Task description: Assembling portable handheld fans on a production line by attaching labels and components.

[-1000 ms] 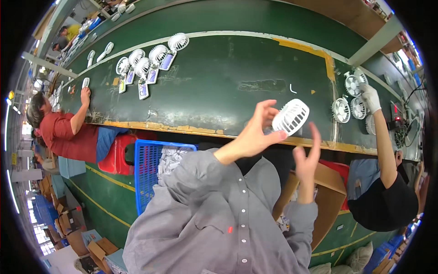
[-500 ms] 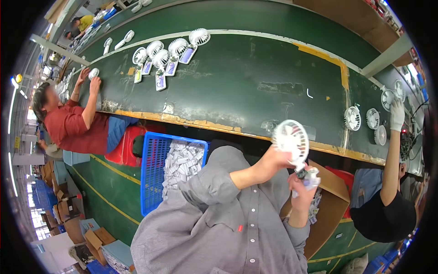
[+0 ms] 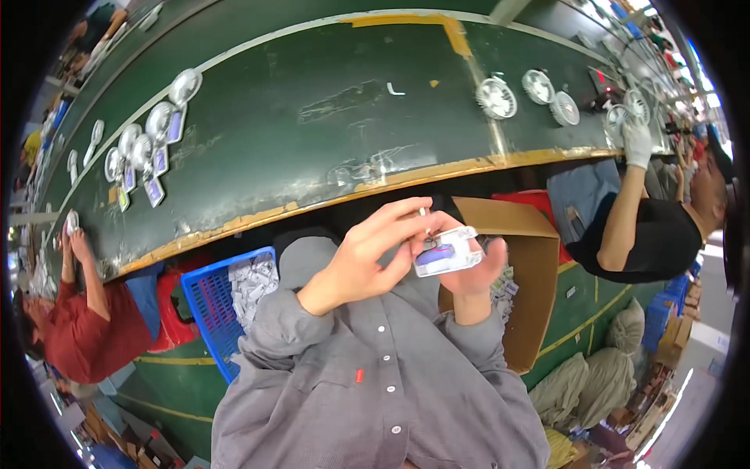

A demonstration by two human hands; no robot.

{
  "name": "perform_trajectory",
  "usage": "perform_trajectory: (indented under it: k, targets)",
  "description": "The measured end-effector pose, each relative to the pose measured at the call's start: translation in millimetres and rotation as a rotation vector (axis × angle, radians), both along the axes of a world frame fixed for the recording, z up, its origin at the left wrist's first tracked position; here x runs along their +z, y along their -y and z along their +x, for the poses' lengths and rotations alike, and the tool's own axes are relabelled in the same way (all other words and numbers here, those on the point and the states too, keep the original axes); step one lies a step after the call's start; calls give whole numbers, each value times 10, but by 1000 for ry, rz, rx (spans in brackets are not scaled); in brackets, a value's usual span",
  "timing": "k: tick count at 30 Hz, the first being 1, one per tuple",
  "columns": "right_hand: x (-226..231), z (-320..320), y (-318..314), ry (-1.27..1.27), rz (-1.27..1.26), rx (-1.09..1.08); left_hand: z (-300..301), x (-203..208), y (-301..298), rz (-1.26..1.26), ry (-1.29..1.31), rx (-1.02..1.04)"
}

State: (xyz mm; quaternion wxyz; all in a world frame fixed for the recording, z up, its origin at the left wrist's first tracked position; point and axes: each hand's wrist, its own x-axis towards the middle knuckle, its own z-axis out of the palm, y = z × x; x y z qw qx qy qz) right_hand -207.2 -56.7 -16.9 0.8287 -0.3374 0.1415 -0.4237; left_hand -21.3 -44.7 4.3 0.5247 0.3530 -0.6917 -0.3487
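A small white handheld fan [image 3: 444,256] with a purple label on its handle is between my hands, above my lap in front of the bench edge. Its round head does not show clearly; fingers cover that end. My left hand [image 3: 371,254] is closed, with thumb and fingertips pinching the fan's left end. Around the other end lies my right hand [image 3: 473,275], its thumb standing off to the side and its fingers partly hidden behind the handle.
Several finished-looking fans [image 3: 143,148] lie on the green bench [image 3: 273,148] at left; round fan cages [image 3: 497,98] lie at right. A blue basket [image 3: 205,291] of small white packets and a cardboard box [image 3: 539,301] flank me. Co-workers sit at left [image 3: 90,336] and right [image 3: 648,227].
My view has swung to the right. The fan has turned: its round caged head faced up before and is now out of sight, with the labelled handle showing. My hands have come closer together.
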Motion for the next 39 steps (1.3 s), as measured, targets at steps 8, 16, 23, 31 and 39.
perform_trajectory:
  k: [8, 16, 23, 31, 39]
  targets:
    - [4, -360, -107, -385, 42, 78, -300, 142, 30, 22, 181, -206]
    - [-21, -339, -407, -857, -280, -204, -269, -240, -67, 261, 242, -349]
    - [-21, -363, -579, -1090, -344, -183, -366, 119, -17, 234, 421, -442]
    - [-193, -236, -618, -189, 54, -183, -473, 85, -232, 136, 174, -220]
    - [-196, -291, -800, 121, 96, -194, -551, 3, -348, 283, 57, -251]
